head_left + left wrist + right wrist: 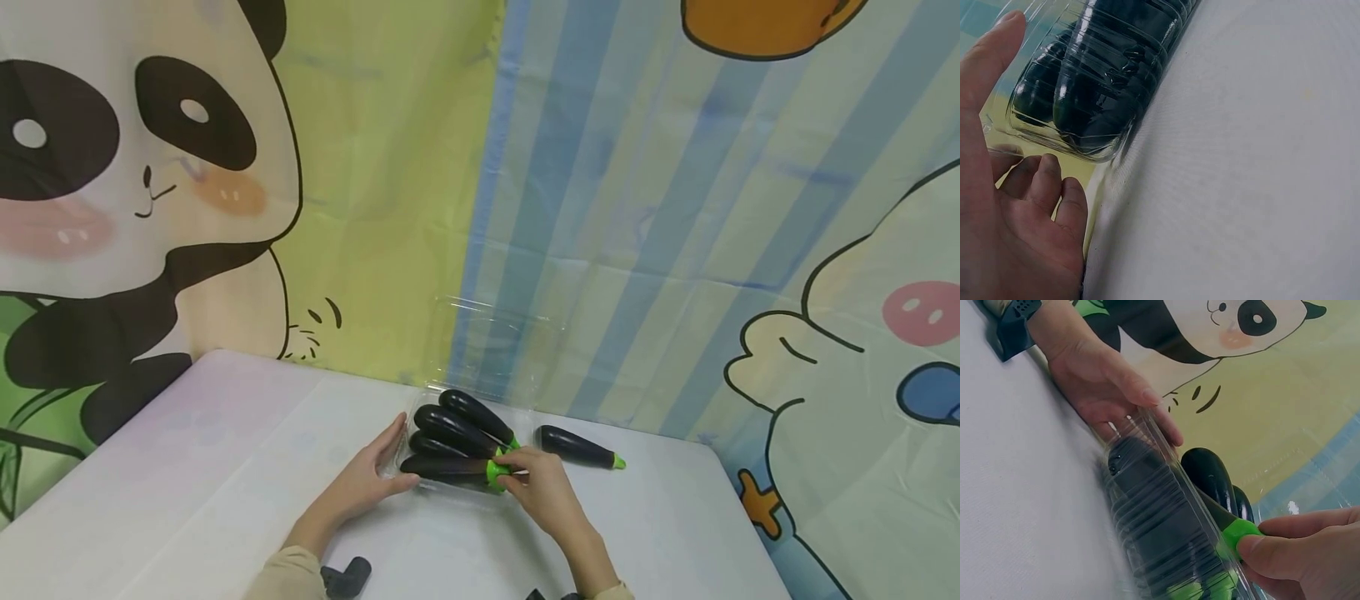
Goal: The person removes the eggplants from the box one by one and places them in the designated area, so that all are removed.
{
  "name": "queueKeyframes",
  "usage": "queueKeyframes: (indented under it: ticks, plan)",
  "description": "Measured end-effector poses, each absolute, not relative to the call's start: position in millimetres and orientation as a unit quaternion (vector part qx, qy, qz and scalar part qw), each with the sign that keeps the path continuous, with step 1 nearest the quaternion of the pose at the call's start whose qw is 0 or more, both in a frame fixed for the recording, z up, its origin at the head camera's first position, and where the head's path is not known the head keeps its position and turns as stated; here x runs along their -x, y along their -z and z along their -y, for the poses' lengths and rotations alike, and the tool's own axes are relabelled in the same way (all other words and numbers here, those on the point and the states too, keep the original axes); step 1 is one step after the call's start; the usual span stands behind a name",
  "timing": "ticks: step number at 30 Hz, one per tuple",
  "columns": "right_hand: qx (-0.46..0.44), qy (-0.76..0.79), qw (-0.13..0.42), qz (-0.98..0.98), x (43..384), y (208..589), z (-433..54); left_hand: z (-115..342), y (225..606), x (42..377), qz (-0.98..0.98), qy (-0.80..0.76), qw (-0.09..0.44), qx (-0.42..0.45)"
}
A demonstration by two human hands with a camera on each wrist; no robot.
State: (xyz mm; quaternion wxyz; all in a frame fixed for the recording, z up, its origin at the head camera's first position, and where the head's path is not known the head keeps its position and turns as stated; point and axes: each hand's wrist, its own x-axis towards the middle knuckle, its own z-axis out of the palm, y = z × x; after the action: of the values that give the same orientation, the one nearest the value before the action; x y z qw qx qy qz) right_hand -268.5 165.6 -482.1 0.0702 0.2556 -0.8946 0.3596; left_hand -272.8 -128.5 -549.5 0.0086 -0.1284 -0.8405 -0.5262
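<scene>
A clear plastic clamshell box (465,492) stands on the table with its lid (487,342) raised at the back. Several dark toy eggplants (453,429) with green caps lie inside. At the front of the box is one eggplant (446,469), whose green cap (1239,534) my right hand (543,487) pinches between thumb and fingers. My left hand (363,479) holds the box's left end, thumb toward the front corner and fingers along the side. Another eggplant (576,447) lies on the table right of the box.
The white table (225,467) backs onto a printed cloth (390,208) with a panda and stripes. A dark object (348,577) shows by the left wrist, and a dark strap (1016,328) is on that wrist.
</scene>
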Motion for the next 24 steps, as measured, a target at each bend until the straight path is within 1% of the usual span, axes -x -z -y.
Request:
queueKeyframes:
  ticks: [24]
  plan:
    - [-0.241,-0.398,0.111,0.878,269.4,475.8,-172.6,128.5,547.4,269.6,0.840,0.525,0.010,0.133]
